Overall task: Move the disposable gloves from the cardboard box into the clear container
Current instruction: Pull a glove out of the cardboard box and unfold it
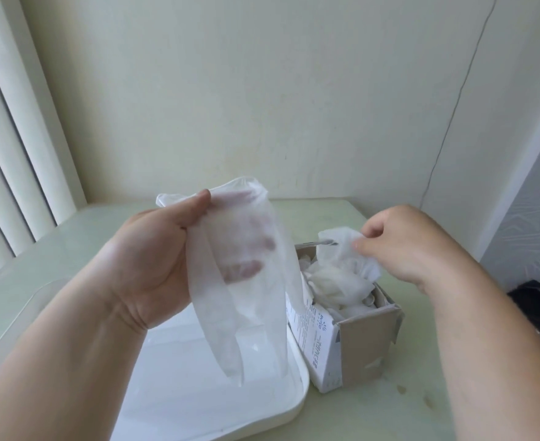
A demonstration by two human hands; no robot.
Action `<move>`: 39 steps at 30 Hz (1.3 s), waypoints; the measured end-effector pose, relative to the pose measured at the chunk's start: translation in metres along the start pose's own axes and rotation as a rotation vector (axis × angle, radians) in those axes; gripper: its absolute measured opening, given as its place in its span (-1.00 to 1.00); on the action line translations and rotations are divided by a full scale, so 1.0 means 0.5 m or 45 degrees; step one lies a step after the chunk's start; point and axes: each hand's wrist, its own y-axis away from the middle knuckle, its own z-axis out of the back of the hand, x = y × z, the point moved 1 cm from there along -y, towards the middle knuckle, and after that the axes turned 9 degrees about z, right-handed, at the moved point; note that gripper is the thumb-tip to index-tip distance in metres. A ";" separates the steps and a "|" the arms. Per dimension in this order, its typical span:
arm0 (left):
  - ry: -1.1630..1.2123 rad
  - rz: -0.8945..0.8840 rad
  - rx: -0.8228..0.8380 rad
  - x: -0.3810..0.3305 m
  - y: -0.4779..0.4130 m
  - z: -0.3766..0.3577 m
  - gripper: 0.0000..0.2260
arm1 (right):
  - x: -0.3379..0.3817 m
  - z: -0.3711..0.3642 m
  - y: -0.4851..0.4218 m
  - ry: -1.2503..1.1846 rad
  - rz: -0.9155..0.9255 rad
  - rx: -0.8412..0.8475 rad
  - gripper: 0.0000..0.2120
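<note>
My left hand (pixel 154 259) holds a translucent white disposable glove (pixel 252 313) by its cuff, thumb on top; the glove hangs down over the clear container (pixel 281 405), a shallow white-looking tray with rounded corners. To the right stands the torn cardboard box (pixel 367 342), open on top and full of crumpled gloves (pixel 335 291). My right hand (pixel 402 243) is above the box and pinches another glove (pixel 342 246) that rises out of the pile.
Everything sits on a pale green tabletop (pixel 421 393) against a cream wall. Vertical blinds (pixel 11 154) run along the left. A dark object (pixel 539 307) lies at the right edge. A thin cable (pixel 453 116) hangs down the wall.
</note>
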 end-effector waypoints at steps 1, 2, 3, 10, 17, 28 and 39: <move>-0.005 0.010 -0.011 0.001 -0.001 0.001 -0.58 | 0.003 0.004 -0.001 -0.174 0.045 -0.067 -0.77; -0.009 0.018 -0.024 0.003 -0.003 0.002 -0.58 | 0.008 0.009 -0.003 -0.403 0.090 -0.134 -0.78; -0.012 0.025 -0.038 0.004 -0.004 0.003 -0.58 | 0.015 0.014 -0.003 -0.649 0.123 -0.184 -0.78; -0.029 0.042 -0.117 0.015 -0.014 0.000 -0.59 | 0.045 0.041 0.016 -0.943 0.292 -0.609 -0.88; -0.060 0.021 -0.193 0.024 -0.016 -0.011 -0.64 | 0.070 0.061 0.036 -1.403 0.274 -0.596 -0.75; -0.049 0.157 0.103 0.035 -0.011 -0.029 -0.53 | 0.131 0.002 0.055 -1.692 0.075 0.021 -0.82; 0.087 0.079 -0.029 0.028 -0.017 -0.014 -0.82 | 0.118 0.013 0.063 -0.732 0.769 0.113 -0.38</move>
